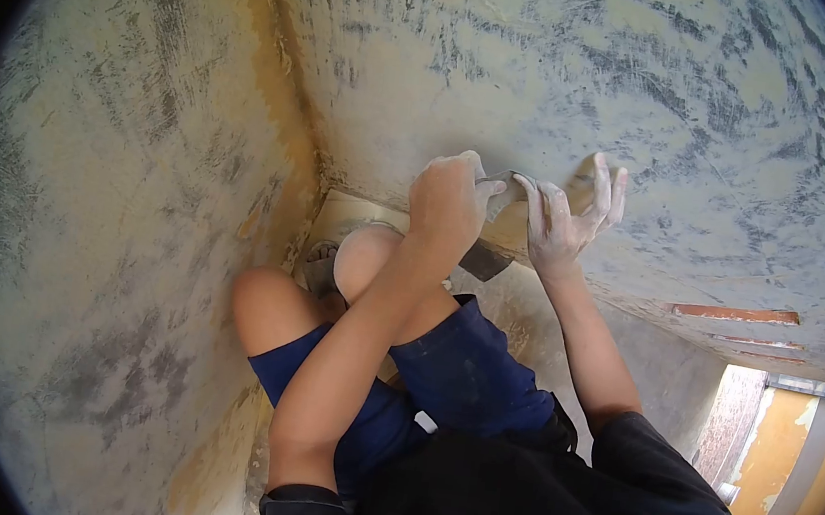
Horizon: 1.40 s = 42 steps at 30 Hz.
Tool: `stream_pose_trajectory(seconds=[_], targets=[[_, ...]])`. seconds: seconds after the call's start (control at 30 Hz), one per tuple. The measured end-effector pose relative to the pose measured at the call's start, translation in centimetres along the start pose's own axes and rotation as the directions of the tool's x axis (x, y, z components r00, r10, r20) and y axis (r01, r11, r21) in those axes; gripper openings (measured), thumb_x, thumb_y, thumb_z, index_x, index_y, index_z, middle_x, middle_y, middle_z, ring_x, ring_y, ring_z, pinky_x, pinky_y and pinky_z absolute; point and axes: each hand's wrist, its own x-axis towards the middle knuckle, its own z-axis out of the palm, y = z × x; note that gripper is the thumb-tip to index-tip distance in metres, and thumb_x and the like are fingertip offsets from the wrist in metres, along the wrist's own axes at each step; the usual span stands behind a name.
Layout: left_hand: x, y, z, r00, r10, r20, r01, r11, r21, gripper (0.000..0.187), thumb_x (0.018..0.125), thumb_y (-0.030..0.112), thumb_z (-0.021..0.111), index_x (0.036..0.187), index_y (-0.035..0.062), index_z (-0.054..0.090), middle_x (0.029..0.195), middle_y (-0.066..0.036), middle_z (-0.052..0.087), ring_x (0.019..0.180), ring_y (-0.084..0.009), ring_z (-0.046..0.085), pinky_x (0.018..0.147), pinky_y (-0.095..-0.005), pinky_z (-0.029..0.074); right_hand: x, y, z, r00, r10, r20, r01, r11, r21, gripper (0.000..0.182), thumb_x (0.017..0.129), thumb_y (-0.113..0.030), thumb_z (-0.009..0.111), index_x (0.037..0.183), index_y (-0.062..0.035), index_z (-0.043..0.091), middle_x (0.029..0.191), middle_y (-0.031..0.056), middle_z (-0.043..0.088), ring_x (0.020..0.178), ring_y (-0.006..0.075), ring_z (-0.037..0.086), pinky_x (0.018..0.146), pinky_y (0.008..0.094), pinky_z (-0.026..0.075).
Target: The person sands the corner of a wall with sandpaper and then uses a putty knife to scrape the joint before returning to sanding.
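Note:
A small grey, curved sheet (509,193) spans the gap between my two hands, in front of the patchy wall. My left hand (447,201), dusty with white powder, is closed on the sheet's left end. At its right end, my right hand (567,219) pinches the edge between thumb and a finger, its other fingers stretched upward. White powder coats the fingertips. Below the sheet, a dark flat piece (484,262) shows beside my left wrist; what it belongs to is hidden.
A scraped, patchy wall (591,85) stands ahead and another wall (104,225) at the left, meeting in a brown-stained corner. My bent knees (367,258) are close below my hands. Reddish slots (736,314) mark the lower right wall. An opening lies at the far right.

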Motion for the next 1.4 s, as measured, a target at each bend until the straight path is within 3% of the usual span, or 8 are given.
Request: stream_pose_trajectory(seconds=[0.17, 0.27, 0.7, 0.87, 1.0, 1.1, 1.2, 1.4], targets=[[0.3, 0.3, 0.6, 0.997, -0.006, -0.079, 0.007, 1.0, 0.021, 0.039, 0.086, 0.036, 0.083, 0.077, 0.0016, 0.067, 0.072, -0.018, 0.069, 0.069, -0.039, 0.066, 0.066, -0.0484, 0.05, 0.1, 1.6, 1.1, 0.991, -0.134, 0.02, 0.136, 0.984, -0.118, 0.029, 0.084, -0.026, 0.089, 0.076, -0.0133, 0.064, 0.165, 0.0291, 0.034, 0.159, 0.0486, 0.014, 0.127, 0.0637, 0.007], [0.5, -0.1, 1.4, 0.988, 0.006, -0.156, -0.003, 1.0, 0.014, 0.04, 0.086, 0.036, 0.083, 0.076, 0.0012, 0.066, 0.071, -0.018, 0.068, 0.067, -0.0397, 0.065, 0.064, -0.0485, 0.049, -1.0, 2.2, 2.4, 0.996, -0.082, -0.045, 0.08, 0.996, -0.042, 0.021, 0.085, -0.031, 0.087, 0.085, -0.0207, 0.069, 0.161, 0.0258, 0.043, 0.159, 0.0468, 0.017, 0.127, 0.0649, -0.002], [-0.2, -0.3, 2.8, 0.99, -0.052, -0.134, 0.051, 0.999, -0.012, 0.037, 0.087, 0.033, 0.083, 0.075, 0.0019, 0.066, 0.068, -0.019, 0.067, 0.064, -0.0393, 0.065, 0.061, -0.0468, 0.049, -1.0, 2.5, 3.7, 0.987, -0.123, -0.107, 0.123, 0.992, -0.007, 0.026, 0.084, -0.032, 0.088, 0.081, -0.0241, 0.063, 0.159, 0.0199, 0.048, 0.159, 0.0419, 0.021, 0.128, 0.0618, -0.002], [0.7, -1.3, 1.5, 0.967, -0.125, -0.22, 0.125, 0.992, -0.013, 0.037, 0.088, 0.033, 0.082, 0.075, 0.0027, 0.066, 0.068, -0.019, 0.067, 0.065, -0.0397, 0.065, 0.062, -0.0471, 0.05, 1.6, 0.9, 5.7, 0.926, -0.356, -0.127, 0.348, 0.934, -0.078, 0.03, 0.085, -0.024, 0.088, 0.09, -0.0252, 0.059, 0.161, 0.0223, 0.044, 0.159, 0.0458, 0.019, 0.127, 0.0637, 0.006], [-0.2, -1.0, 3.2, 0.984, -0.088, -0.158, 0.068, 0.99, -0.126, 0.035, 0.089, 0.032, 0.081, 0.075, 0.003, 0.066, 0.069, -0.019, 0.067, 0.066, -0.0403, 0.066, 0.063, -0.049, 0.051, 0.4, 1.8, 4.7, 0.958, -0.228, -0.176, 0.229, 0.973, -0.017, 0.032, 0.083, -0.035, 0.089, 0.09, -0.0234, 0.061, 0.159, 0.0147, 0.052, 0.159, 0.0405, 0.023, 0.128, 0.0634, 0.005], [-0.4, -0.2, 3.5, 0.981, -0.065, -0.181, 0.062, 0.998, -0.021, 0.035, 0.089, 0.032, 0.081, 0.076, 0.0027, 0.066, 0.07, -0.019, 0.068, 0.067, -0.0403, 0.067, 0.065, -0.0493, 0.051, 0.0, 2.8, 3.1, 0.967, -0.239, -0.092, 0.24, 0.971, -0.003, 0.03, 0.083, -0.035, 0.089, 0.088, -0.0217, 0.062, 0.159, 0.0145, 0.051, 0.16, 0.0413, 0.022, 0.129, 0.0625, 0.005], [0.8, -1.2, 2.8, 0.961, -0.141, -0.239, 0.144, 0.99, -0.008, 0.037, 0.089, 0.034, 0.082, 0.076, 0.0031, 0.067, 0.071, -0.019, 0.069, 0.07, -0.0405, 0.068, 0.066, -0.0493, 0.052, 1.8, 1.4, 4.4, 0.927, -0.361, -0.097, 0.357, 0.932, -0.06, 0.034, 0.081, -0.031, 0.091, 0.08, -0.0212, 0.059, 0.162, 0.0236, 0.044, 0.16, 0.0454, 0.017, 0.129, 0.0603, 0.003], [-0.3, 0.0, 2.9, 0.981, -0.171, -0.093, 0.167, 0.985, -0.044, 0.038, 0.088, 0.035, 0.082, 0.077, 0.0028, 0.067, 0.072, -0.019, 0.069, 0.07, -0.041, 0.068, 0.067, -0.0492, 0.052, 1.3, 2.4, 3.0, 0.944, -0.326, -0.039, 0.324, 0.944, -0.056, 0.035, 0.083, -0.031, 0.089, 0.075, -0.0198, 0.057, 0.16, 0.0243, 0.046, 0.16, 0.0443, 0.015, 0.129, 0.0599, 0.003]])
